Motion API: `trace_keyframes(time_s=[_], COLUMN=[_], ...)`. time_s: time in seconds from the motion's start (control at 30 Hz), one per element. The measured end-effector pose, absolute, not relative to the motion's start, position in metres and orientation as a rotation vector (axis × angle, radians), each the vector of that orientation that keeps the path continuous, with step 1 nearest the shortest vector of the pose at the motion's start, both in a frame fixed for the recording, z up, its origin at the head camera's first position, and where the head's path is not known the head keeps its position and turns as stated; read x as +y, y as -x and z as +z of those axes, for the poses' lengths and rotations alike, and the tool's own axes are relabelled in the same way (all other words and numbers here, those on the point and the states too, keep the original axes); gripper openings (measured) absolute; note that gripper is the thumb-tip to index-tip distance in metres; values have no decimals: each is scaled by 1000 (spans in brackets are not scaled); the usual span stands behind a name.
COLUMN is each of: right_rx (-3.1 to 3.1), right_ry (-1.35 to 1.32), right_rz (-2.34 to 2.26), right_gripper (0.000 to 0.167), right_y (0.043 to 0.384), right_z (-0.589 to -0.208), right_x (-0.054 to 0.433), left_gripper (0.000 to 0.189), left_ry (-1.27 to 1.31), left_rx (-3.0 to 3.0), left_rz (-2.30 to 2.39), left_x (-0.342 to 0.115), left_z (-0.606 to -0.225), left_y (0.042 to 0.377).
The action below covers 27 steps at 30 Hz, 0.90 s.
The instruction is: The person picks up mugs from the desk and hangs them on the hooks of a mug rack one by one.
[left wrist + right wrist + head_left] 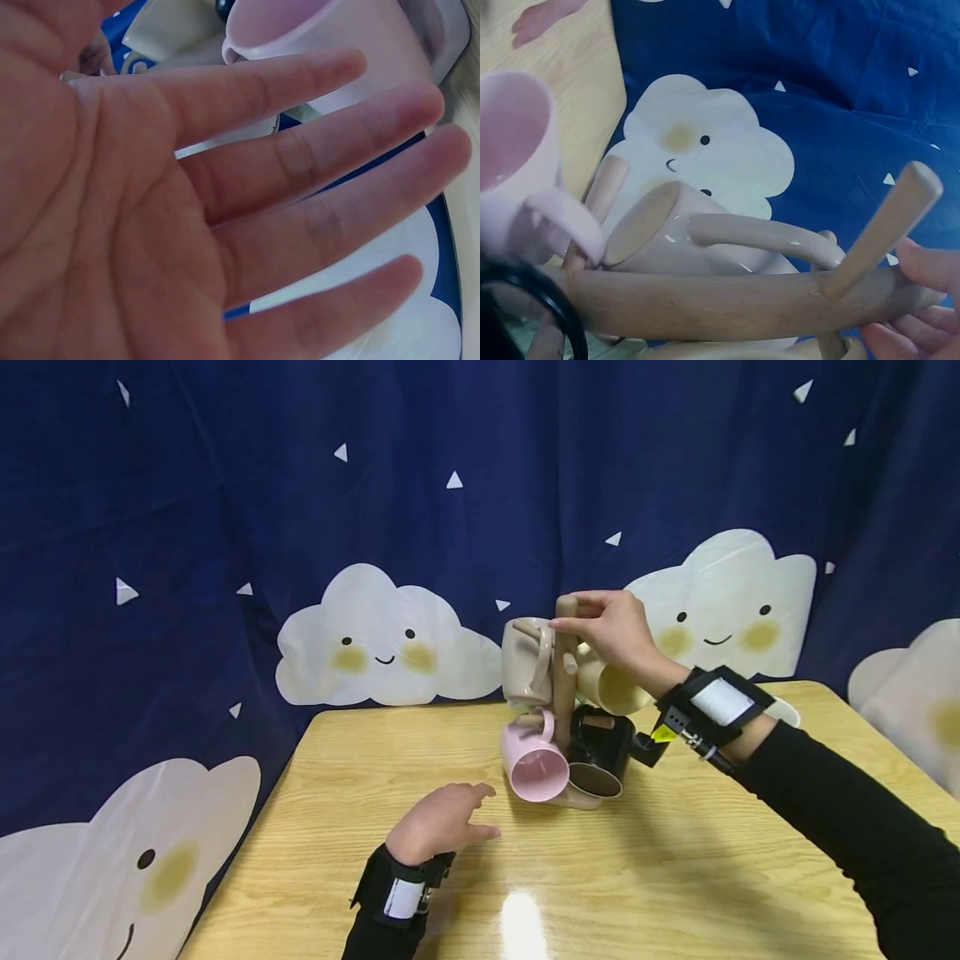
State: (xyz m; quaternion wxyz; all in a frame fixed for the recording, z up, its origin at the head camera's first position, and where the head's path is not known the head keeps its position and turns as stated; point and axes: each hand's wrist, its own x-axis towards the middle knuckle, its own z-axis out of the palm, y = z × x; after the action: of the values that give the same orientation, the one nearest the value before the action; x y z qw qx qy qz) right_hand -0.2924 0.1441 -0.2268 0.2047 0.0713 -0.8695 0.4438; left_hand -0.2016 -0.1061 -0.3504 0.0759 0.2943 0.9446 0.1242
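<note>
A wooden mug tree [564, 693] stands toward the back of the table, hung with mugs. My right hand [615, 627] grips the top of its post, thumb on one side and fingers on the other, as the right wrist view confirms. A light beige mug [517, 664] hangs upper left and a pale yellow mug [611, 685] upper right, partly behind my hand. Below them are a pink mug [516, 747] and a black mug [617, 739], mouths tilted forward. My left hand [442, 818] hovers left of the pink mug, fingers extended, holding nothing.
The light wood table [390, 752] ends at a dark blue curtain [405, 410] printed with smiling clouds and white triangles. A small white rounded thing [783, 712], mostly hidden, shows behind my right wrist.
</note>
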Motion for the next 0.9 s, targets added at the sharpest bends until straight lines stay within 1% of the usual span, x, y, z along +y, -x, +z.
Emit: trace_keyframes(time_s=[0.3, 0.47, 0.57, 0.73, 0.83, 0.9], right_rx=[-2544, -2517, -2434, -2245, -2179, -2132], right_ry=[-216, -252, -265, -241, -169, -111], right_rz=[1244, 1366, 1450, 1696, 1793, 1829], right_gripper=[43, 43, 42, 28, 24, 22], right_y=[291, 284, 278, 259, 243, 234], right_z=[-222, -219, -217, -217, -226, -240], right_x=[152, 170, 188, 230, 259, 277], left_gripper=[52, 51, 51, 52, 52, 53], left_ry=[-888, -890, -889, -880, -873, -865], left_rx=[2837, 2841, 2846, 2846, 2846, 2843], left_rz=[392, 393, 388, 388, 381, 382], left_x=[-107, -107, -107, -107, -109, -109], left_z=[-352, -351, -352, -351, -350, -350], left_y=[199, 200, 201, 203, 204, 205])
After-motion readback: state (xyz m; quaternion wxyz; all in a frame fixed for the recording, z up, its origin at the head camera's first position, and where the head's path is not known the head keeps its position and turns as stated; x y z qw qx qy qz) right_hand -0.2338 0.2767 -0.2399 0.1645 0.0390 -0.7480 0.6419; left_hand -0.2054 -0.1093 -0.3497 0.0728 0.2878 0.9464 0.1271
